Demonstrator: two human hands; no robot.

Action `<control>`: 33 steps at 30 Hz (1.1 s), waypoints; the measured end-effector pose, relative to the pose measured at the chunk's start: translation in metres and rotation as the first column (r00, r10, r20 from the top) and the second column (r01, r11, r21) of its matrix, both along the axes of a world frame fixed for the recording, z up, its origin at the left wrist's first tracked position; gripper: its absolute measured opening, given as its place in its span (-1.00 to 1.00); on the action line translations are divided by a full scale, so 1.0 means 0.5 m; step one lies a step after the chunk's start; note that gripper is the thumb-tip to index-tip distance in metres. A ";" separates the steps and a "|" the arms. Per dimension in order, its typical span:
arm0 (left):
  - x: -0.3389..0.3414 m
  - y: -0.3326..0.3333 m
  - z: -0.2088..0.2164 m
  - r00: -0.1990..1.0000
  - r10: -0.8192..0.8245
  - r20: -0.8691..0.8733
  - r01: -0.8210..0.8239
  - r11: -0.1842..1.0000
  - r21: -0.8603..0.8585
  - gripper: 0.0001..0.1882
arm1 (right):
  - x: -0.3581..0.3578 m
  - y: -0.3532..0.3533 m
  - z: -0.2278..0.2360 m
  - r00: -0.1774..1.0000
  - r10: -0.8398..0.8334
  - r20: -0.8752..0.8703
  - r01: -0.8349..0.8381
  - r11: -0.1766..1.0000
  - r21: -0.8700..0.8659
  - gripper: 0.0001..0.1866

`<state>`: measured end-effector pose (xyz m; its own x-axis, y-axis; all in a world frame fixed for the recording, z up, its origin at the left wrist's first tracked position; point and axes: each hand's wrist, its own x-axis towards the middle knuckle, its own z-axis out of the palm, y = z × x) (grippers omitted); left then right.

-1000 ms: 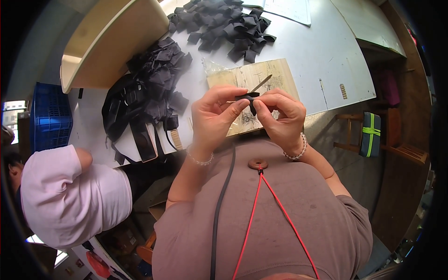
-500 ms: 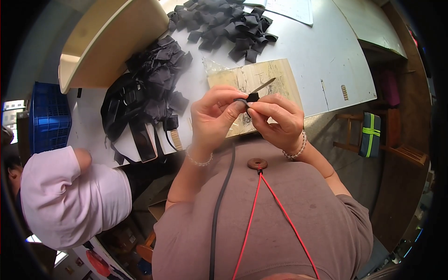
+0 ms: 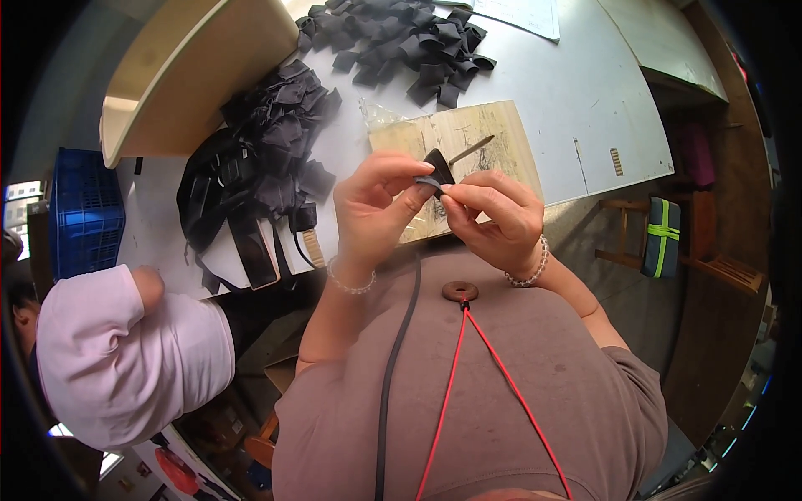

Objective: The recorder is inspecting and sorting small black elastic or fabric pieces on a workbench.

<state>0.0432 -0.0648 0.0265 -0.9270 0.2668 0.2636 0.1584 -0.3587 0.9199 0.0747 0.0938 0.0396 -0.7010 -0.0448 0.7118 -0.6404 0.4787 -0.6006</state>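
A small black fabric piece (image 3: 439, 164) is pinched between my two hands over a worn wooden board (image 3: 510, 150). My left hand (image 3: 374, 207) grips its left edge with thumb and forefinger. The fingertips of my right hand (image 3: 499, 215) press together at its lower right edge. Just beyond the piece, a pointed metal tool (image 3: 473, 149) slants on the board, its lower end partly hidden by the fabric. A heap of crumpled black fabric pieces (image 3: 284, 125) lies to the left, and a second heap of folded black pieces (image 3: 409, 42) lies farther away.
A black bag (image 3: 213, 179) and a dark phone (image 3: 252, 248) lie left on the white table (image 3: 585, 108). A curved beige panel (image 3: 192, 83) stands at far left, above a blue crate (image 3: 88, 213). A person in a pale shirt (image 3: 138, 351) sits to my left. A paper sheet (image 3: 522, 15) lies at the back.
The fabric piece has been turned, so that its broad black face now stands up between my fingers. Both hands stay in nearly the same place.
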 end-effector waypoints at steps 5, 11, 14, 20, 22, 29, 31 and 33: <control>0.006 0.014 0.003 0.992 0.056 0.117 -0.047 0.996 -0.082 -0.78 | 0.000 0.000 -0.008 0.999 0.009 0.037 -0.008 1.000 -0.027 -0.83; 0.003 0.034 0.003 0.982 0.173 -0.070 -0.186 0.936 -0.299 -0.80 | -0.002 0.003 -0.017 0.758 0.479 0.442 -0.035 0.706 -0.707 -0.90; 0.000 0.036 0.005 0.982 0.184 0.033 -0.175 0.968 -0.180 -0.83 | 0.003 0.001 -0.014 0.897 0.236 0.374 -0.158 0.961 -0.226 -0.85; 0.002 0.033 0.005 0.972 0.215 -0.090 -0.231 0.941 -0.249 -0.87 | 0.012 -0.007 -0.010 0.938 0.135 0.321 -0.003 0.925 -0.380 -0.84; 0.003 0.038 0.004 0.967 0.217 -0.133 -0.245 0.937 -0.249 -0.86 | 0.010 -0.001 -0.012 0.930 0.122 0.346 0.007 0.936 -0.351 -0.83; 0.031 0.061 -0.004 0.882 0.274 -0.384 -0.386 0.888 -0.252 -0.76 | 0.004 0.001 -0.008 0.926 0.027 0.376 0.121 0.923 -0.364 -0.86; 0.029 0.059 0.000 0.829 0.239 -0.505 -0.392 0.893 -0.221 -0.74 | 0.007 0.004 -0.008 0.922 0.019 0.388 0.145 0.909 -0.391 -0.89; 0.027 0.060 0.000 0.793 0.228 -0.566 -0.412 0.884 -0.222 -0.72 | 0.011 0.015 -0.007 0.827 0.196 0.527 0.115 0.859 -0.499 -0.90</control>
